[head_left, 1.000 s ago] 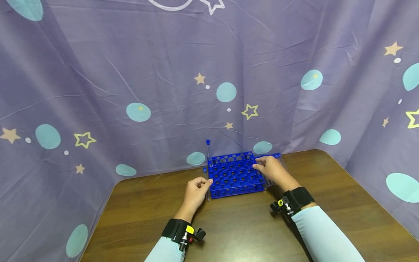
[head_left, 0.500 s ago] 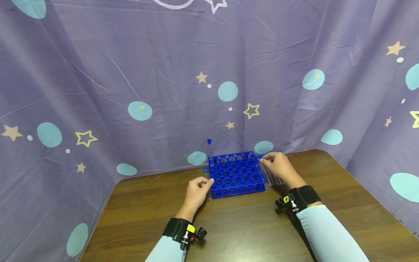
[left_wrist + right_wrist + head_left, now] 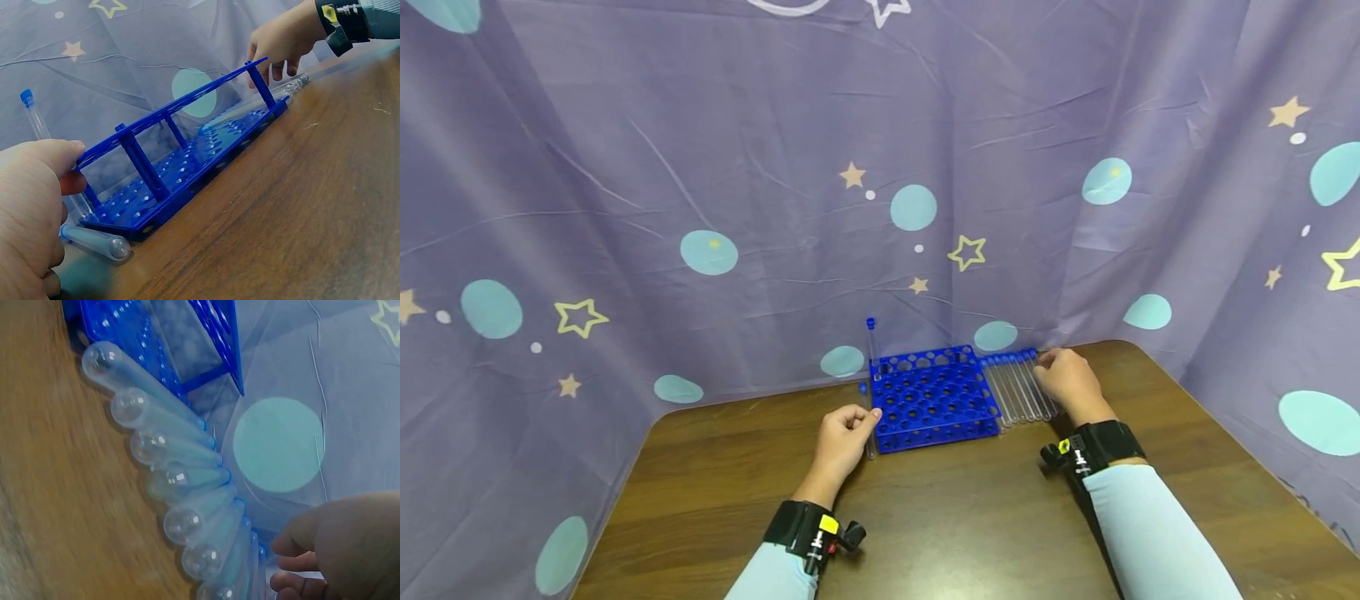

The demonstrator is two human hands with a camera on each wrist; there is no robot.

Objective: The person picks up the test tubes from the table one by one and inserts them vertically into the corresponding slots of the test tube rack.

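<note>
Moved: right hand (image 3: 1070, 381) went from rack (image 3: 934, 398) top to tubes (image 3: 1019, 390) beside it, fingers curled on caps.
Tubes: flat on worktop (image 3: 970, 517), caps pointing away.
Left hand (image 3: 841, 437): grips rack corner.

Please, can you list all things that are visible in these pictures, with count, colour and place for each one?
test tube rack: one, blue, on the table at the far middle, between the two hands.
standing tube: one, clear with blue cap, upright at the rack's far left corner.
single tube: one, clear, lying on the table by the rack's left side.
row of tubes: at least seven, clear with blue caps, lying side by side right of the rack.
table: one, brown wood.
cloth: one, purple with stars and circles, behind and at the sides.
left hand: at the rack's near left corner.
right hand: at the row's far end.
</note>
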